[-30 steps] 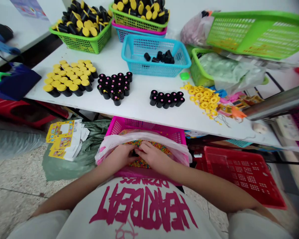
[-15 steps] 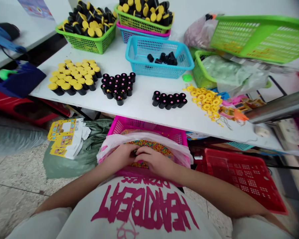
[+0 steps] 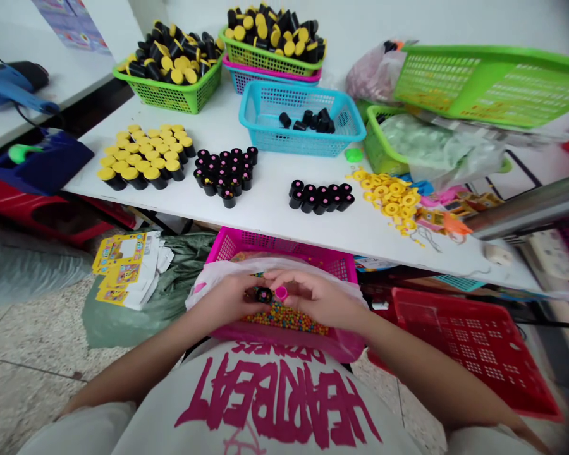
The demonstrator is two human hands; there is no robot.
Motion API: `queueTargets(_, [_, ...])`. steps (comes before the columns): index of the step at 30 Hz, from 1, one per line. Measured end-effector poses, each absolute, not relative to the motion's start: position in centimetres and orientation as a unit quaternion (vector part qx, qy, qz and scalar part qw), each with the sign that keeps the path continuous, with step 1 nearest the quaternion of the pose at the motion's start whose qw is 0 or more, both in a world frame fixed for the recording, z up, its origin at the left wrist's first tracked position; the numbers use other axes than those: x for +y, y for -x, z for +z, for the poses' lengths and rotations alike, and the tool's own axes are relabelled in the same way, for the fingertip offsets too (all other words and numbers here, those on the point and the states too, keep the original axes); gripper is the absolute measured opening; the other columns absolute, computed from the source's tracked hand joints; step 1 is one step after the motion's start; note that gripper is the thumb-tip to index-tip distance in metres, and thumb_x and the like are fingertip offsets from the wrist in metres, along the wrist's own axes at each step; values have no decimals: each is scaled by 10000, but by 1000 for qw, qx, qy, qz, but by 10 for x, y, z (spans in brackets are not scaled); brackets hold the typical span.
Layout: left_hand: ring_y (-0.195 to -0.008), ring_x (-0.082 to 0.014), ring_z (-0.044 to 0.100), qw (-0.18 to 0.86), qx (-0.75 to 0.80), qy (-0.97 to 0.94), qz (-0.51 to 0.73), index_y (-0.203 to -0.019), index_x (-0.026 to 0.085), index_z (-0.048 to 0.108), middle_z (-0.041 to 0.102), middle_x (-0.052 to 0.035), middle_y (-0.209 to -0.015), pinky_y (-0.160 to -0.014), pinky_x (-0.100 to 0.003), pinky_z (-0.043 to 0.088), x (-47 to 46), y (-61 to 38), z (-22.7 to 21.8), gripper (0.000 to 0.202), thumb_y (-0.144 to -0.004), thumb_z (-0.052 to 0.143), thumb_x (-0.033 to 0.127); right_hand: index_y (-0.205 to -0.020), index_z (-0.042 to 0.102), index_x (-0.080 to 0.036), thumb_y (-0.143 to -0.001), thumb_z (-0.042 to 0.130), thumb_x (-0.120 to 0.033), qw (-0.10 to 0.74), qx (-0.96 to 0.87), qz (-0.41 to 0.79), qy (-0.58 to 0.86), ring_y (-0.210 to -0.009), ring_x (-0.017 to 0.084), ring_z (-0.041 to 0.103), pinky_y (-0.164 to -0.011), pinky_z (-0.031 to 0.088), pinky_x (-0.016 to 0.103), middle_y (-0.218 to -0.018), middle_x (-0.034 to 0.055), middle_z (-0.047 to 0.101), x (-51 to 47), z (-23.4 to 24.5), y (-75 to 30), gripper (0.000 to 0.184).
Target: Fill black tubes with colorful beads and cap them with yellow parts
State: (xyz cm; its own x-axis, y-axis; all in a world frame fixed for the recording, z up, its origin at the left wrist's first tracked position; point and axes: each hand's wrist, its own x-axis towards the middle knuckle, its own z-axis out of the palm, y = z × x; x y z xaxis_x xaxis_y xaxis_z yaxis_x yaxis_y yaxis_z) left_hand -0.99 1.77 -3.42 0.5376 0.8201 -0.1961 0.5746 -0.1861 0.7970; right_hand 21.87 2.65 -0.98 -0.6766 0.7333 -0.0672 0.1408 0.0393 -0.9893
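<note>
Nearest the camera, above my printed shirt [image 3: 275, 398], both hands have come up off the coloured beads [image 3: 289, 318] they were pressed into half a second ago. My left hand [image 3: 225, 304] is closed around a short black tube [image 3: 264, 294] with its open mouth turned up toward me. My right hand [image 3: 325, 300] pinches a small pink cap [image 3: 281, 292] at its fingertips, just beside the tube and all but touching it.

A second ago neither piece showed, because the hands covered them low in the heap. Now tube and cap sit in the open between the hands, over the beads, inside the thin plastic bag [image 3: 208, 278] that lines the pink basket [image 3: 275, 241] below the worktop edge. I read this as the tube lifted clear and the cap brought to its mouth. Whether beads lie inside the tube I cannot tell.

Beyond, the white worktop [image 3: 265, 212] looks unchanged. It carries a short row of open black tubes [image 3: 320, 197], a cluster with pink centres [image 3: 225, 174], a block of yellow-capped tubes [image 3: 142, 158] and loose yellow rings [image 3: 391, 193]. Farther back a blue basket [image 3: 265, 136] holds a few black tubes, and green baskets [image 3: 171, 95] are heaped with capped ones. A red basket [image 3: 474, 341] stands on the floor to my right.
</note>
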Motion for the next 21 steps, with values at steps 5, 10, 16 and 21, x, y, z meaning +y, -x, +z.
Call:
queueTargets(5, [-710,-140,665,400,518,-727,210,-1091,219,697,750,-18,-946,-681,-251,529,24,32,-6,336,-795,683,378,-1047,678,-214,-878,561,-118,104,-809,408,410,-1005,194,658,-904,524,368,-1080,60,710,28,-24,-229,226])
queueTargets(10, [-830,-192,689,213,650,-686,248,-1145,212,679,736,-49,-966,-826,-314,537,67,58,20,422,-791,663,443,-887,695,-124,-769,502,86,-60,-860,207,463,-921,260,685,-850,541,367,-946,145,722,17,-85,-221,308])
queueTargets(16, [-846,-199,686,157,709,-643,244,-1357,188,482,723,-81,-1014,-850,-332,521,126,64,6,656,-768,698,380,-864,675,-157,-781,510,80,-68,-876,203,432,-777,209,690,-724,574,300,-884,101,713,11,-117,-190,301])
queueTargets(21, [-802,-193,678,175,704,-642,249,-1390,151,419,691,-108,-1082,-825,-331,526,143,68,6,787,-717,775,345,-917,667,-138,-767,568,21,-69,-894,212,389,-741,199,683,-633,566,286,-976,118,696,13,-111,-169,240])
